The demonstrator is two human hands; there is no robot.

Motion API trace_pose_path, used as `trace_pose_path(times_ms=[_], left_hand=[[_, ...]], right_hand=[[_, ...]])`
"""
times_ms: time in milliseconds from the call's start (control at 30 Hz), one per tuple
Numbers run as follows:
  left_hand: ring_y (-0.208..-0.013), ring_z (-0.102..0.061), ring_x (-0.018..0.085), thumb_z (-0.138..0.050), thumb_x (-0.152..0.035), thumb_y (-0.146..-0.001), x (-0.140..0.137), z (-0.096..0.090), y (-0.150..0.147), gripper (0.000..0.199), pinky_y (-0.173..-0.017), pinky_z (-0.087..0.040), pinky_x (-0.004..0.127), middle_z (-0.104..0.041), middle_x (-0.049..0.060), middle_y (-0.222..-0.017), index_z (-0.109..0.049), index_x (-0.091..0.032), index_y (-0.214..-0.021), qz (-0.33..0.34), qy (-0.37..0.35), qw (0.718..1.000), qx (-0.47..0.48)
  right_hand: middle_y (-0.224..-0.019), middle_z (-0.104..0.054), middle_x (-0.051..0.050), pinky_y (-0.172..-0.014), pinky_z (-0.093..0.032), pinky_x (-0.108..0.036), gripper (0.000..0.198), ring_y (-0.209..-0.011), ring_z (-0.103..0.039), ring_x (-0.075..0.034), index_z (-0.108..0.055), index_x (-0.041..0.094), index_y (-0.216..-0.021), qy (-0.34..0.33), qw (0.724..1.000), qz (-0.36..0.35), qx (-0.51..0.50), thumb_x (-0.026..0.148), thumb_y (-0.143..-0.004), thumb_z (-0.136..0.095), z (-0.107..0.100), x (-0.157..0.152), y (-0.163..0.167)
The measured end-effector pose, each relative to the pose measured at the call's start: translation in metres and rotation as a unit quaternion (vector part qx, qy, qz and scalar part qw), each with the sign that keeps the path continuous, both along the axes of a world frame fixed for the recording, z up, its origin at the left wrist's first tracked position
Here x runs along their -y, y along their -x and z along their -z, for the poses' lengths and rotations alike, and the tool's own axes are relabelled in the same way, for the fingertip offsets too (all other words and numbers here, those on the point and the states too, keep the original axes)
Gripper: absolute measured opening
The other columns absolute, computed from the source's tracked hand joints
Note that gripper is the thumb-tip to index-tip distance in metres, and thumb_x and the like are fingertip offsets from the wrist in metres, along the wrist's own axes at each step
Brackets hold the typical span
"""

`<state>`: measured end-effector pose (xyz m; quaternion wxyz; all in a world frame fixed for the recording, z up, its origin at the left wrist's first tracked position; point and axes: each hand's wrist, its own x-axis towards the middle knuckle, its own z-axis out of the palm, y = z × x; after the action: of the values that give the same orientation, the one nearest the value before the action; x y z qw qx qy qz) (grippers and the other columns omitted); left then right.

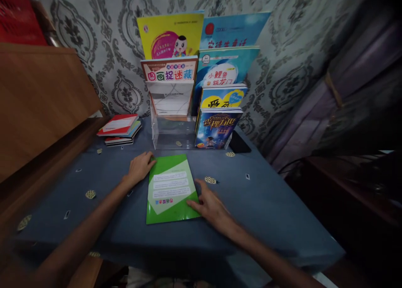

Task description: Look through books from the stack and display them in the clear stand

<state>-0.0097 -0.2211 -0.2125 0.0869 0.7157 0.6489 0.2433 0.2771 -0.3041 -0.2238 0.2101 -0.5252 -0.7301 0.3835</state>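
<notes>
A green book [172, 162] lies on the cloth, a pale panel of printed text facing up and its coloured characters upside down to me. At its upper left edge, my left hand [141, 167] grips the side with bent fingers. My right hand [213, 206] holds the lower right edge, thumb on the cover and the other fingers along the side. Beyond the book stands a clear tiered rack [169, 134]. Its left column holds a white-grey book [171, 96], a picture book [169, 68] and a yellow book [171, 28]; the lowest left tier shows no book.
The rack's right column holds a dark blue book [218, 129] in front of several others. A dark flat object [240, 142] lies beside it. At the left is a small book stack [121, 127] near a wooden panel [40, 99]. A patterned blue cloth [266, 208] covers the table.
</notes>
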Motion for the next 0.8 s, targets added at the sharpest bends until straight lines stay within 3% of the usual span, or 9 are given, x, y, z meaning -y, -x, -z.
trace_pose_path(times_ms=[133, 233, 333, 467, 800], left_hand=[[-0.101, -0.06, 0.026, -0.048, -0.023, -0.095, 0.014, 0.002, 0.007, 0.02, -0.082, -0.049, 0.037, -0.065, 0.011, -0.106, -0.067, -0.019, -0.1, 0.063, -0.043, 0.976, -0.206], [-0.1, -0.063, 0.024, -0.042, -0.013, -0.095, 0.018, 0.007, 0.012, 0.03, -0.09, -0.05, 0.039, -0.068, 0.011, -0.108, -0.068, -0.019, -0.108, 0.132, -0.057, 0.96, -0.238], [-0.105, -0.064, 0.024, -0.041, -0.011, -0.094, 0.017, 0.012, 0.017, 0.035, -0.095, -0.051, 0.041, -0.069, 0.011, -0.116, -0.068, -0.018, -0.115, 0.168, -0.078, 0.958, -0.217], [-0.109, -0.065, 0.023, -0.04, -0.02, -0.099, 0.012, 0.015, 0.018, 0.034, -0.096, -0.054, 0.041, -0.069, 0.011, -0.122, -0.067, -0.017, -0.12, 0.207, -0.094, 0.958, -0.175], [-0.124, -0.06, 0.023, -0.041, -0.014, -0.097, -0.027, 0.022, -0.035, 0.041, -0.104, -0.049, 0.044, -0.064, 0.011, -0.135, -0.061, -0.018, -0.132, 0.294, -0.086, 0.942, -0.135]], right_hand=[[-0.08, -0.073, -0.004, -0.06, -0.052, -0.034, 0.047, -0.07, -0.07, -0.026, -0.053, 0.022, -0.133, -0.135, 0.977, -0.039, 0.158, 0.037, -0.09, -0.064, -0.001, 0.0, -0.005], [-0.102, -0.072, -0.011, -0.064, -0.056, -0.038, 0.049, -0.085, -0.071, -0.029, -0.055, 0.022, -0.133, -0.243, 0.95, -0.041, 0.193, 0.038, -0.088, -0.067, 0.005, -0.002, -0.005], [-0.127, -0.065, -0.016, -0.086, -0.057, -0.048, 0.045, -0.112, -0.064, -0.033, -0.06, 0.02, -0.128, -0.318, 0.929, -0.073, 0.176, 0.036, -0.087, -0.07, 0.014, -0.007, -0.005], [-0.142, -0.057, -0.017, -0.102, -0.049, -0.056, 0.05, -0.13, -0.054, -0.033, -0.055, 0.018, -0.136, -0.334, 0.924, -0.111, 0.148, 0.034, -0.09, -0.067, 0.026, -0.012, -0.009], [-0.143, -0.056, -0.019, -0.106, -0.046, -0.057, 0.052, -0.134, -0.051, -0.033, -0.056, 0.016, -0.137, -0.324, 0.932, -0.116, 0.113, 0.033, -0.089, -0.068, 0.029, -0.013, -0.013]])
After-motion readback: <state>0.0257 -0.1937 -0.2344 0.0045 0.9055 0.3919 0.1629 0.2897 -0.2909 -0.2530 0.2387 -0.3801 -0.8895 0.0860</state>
